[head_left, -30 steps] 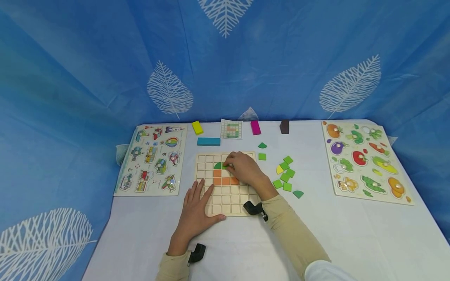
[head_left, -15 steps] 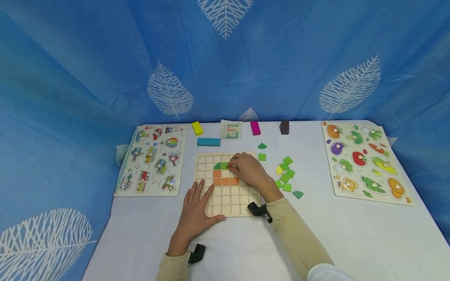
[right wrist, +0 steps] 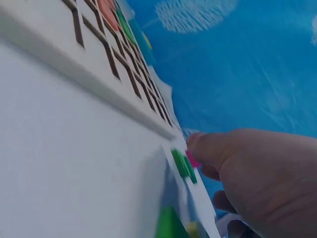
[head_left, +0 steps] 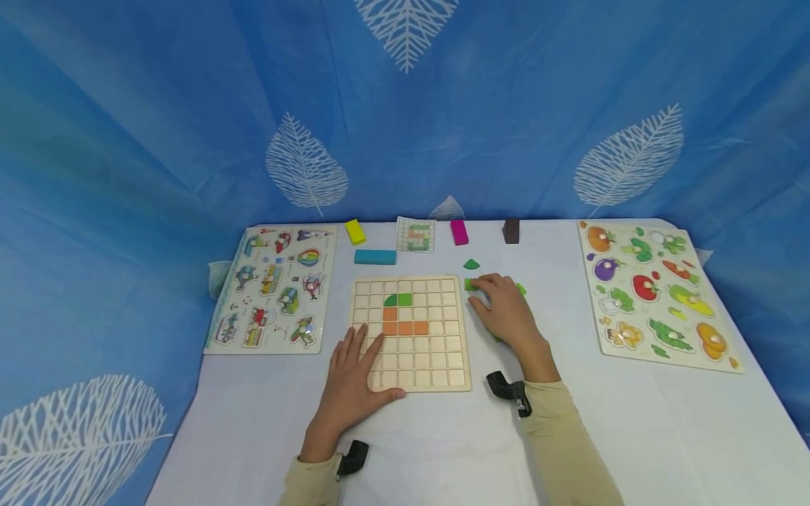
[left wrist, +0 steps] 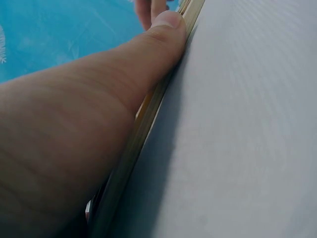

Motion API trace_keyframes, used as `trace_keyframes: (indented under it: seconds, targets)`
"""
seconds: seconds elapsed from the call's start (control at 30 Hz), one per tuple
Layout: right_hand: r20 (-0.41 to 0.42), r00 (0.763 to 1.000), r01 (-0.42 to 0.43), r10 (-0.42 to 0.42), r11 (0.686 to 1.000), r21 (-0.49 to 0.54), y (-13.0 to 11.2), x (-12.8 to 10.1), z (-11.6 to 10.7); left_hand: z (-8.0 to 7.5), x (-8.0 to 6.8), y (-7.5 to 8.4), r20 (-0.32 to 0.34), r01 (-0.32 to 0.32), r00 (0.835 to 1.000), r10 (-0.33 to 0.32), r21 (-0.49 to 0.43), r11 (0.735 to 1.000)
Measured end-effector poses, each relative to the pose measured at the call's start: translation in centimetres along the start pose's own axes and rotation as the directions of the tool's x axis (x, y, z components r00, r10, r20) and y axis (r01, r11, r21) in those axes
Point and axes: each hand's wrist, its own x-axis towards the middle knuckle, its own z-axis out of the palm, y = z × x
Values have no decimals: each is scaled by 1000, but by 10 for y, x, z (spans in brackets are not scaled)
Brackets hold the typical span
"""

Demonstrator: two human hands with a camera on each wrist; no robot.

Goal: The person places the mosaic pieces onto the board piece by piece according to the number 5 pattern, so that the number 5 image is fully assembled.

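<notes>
A wooden grid board [head_left: 430, 360] lies in the middle of the head view. In its cells sit a dark green quarter-circle tile [head_left: 390, 301], a green square tile [head_left: 405, 300] and several orange tiles [head_left: 406, 328]. My left hand [head_left: 351, 383] rests with spread fingers on the board's near left corner, its thumb [left wrist: 168, 29] along the board's edge. Right of the board, my right hand [head_left: 509, 313] reaches over a loose green square tile [head_left: 469, 284], fingers loosely bent. In the right wrist view the thumb [right wrist: 208, 148] appears apart from the green tiles [right wrist: 179, 163].
Behind the board lie a pattern card [head_left: 416, 235] and blue [head_left: 375, 257], yellow [head_left: 356, 232], magenta [head_left: 459, 232] and dark brown [head_left: 511, 231] blocks. Another green quarter-circle [head_left: 471, 264] lies beyond my right hand, which hides more tiles. Picture puzzles stand left [head_left: 268, 295] and right [head_left: 661, 295].
My right hand has let go of the green square tile in the board's cell beside the quarter-circle and moved right, to the loose tiles. My left hand has stayed in place.
</notes>
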Motion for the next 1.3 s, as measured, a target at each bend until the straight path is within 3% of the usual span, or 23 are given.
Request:
trace_keyframes:
  seconds: [0.33,0.87,1.3]
  targets:
    - [-33,999,-12,9,995,-94,11,-2,2,0,1,1,8,-2,1000,2,-12,1000]
    - [-32,999,5,-6,1000,-23,10,-3,5,-1,1,0,6,-8,1000,7,9,1000]
    - [-12,1000,-3,2,999,-34,9,-3,5,0,1,1,1,6,1000,-6,9,1000]
